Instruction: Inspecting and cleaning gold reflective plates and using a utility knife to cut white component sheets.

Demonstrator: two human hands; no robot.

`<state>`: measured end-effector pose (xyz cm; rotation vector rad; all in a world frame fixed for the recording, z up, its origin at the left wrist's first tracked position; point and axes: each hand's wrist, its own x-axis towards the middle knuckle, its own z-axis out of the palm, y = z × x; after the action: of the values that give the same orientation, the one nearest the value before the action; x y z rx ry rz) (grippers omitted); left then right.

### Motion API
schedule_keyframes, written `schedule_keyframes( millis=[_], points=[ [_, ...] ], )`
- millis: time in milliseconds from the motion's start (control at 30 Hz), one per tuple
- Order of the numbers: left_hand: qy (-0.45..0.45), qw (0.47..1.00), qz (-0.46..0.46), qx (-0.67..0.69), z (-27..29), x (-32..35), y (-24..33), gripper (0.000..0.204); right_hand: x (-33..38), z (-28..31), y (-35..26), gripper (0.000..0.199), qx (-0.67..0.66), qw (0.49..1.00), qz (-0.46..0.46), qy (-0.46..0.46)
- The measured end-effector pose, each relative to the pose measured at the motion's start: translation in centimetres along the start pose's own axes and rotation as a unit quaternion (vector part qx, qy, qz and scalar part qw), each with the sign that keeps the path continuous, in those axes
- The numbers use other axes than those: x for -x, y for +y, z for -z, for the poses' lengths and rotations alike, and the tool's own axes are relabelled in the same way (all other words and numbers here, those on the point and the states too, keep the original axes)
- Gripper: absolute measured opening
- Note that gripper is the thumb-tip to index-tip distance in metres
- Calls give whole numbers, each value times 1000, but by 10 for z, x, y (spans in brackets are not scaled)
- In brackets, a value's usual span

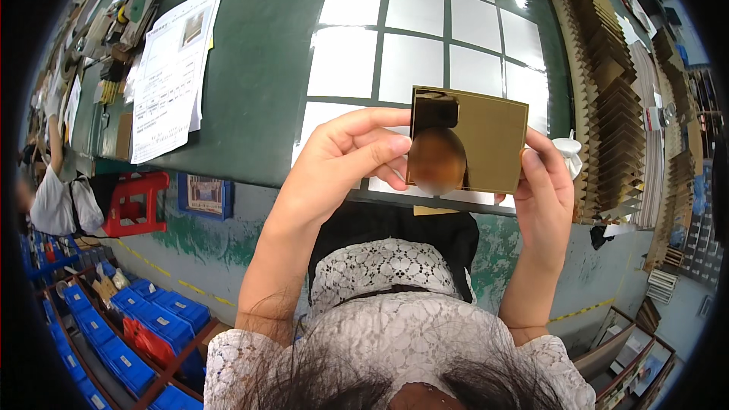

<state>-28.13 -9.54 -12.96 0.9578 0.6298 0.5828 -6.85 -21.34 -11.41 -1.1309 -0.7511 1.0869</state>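
A shiny gold-toned rectangular plate (pixel 497 144) is held up over the table's front edge, its mirror-like face toward me and reflecting. My left hand (pixel 349 148) pinches its left edge between thumb and fingers. At the right edge, my right hand (pixel 545 182) grips it with the thumb on the front and fingers partly hidden behind. Beyond the plate, several white rectangular sheets (pixel 414 57) lie in rows on the dark green table top (pixel 254 53). The plate covers part of the nearest sheets.
Printed papers (pixel 171 80) lie on the table's left side. Folded brown cardboard dividers (pixel 607 106) stand along the right, beside a small white wrapped item (pixel 567 153). A red stool (pixel 137 201) stands at left on the floor, with blue bins (pixel 163 315) at lower left.
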Motion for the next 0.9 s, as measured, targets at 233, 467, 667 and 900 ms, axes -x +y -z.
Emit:
schedule_keyframes(
  millis=[233, 467, 667, 900],
  points=[
    [8, 1000, 21, 11, -1, -2, 3, 30, -2, -1, -3, 32, -17, 1000, -10, -12],
    [12, 999, 21, 38, 0, -3, -2, 30, 0, 1, -4, 31, -11, 1000, -27, -5],
    [12, 999, 14, 43, 0, -4, -3, 30, 0, 2, -3, 31, -18, 999, -28, -4],
    [12, 999, 18, 45, 1, -5, -4, 29, -1, 5, 0, 31, -19, 999, -16, -20]
  ],
)
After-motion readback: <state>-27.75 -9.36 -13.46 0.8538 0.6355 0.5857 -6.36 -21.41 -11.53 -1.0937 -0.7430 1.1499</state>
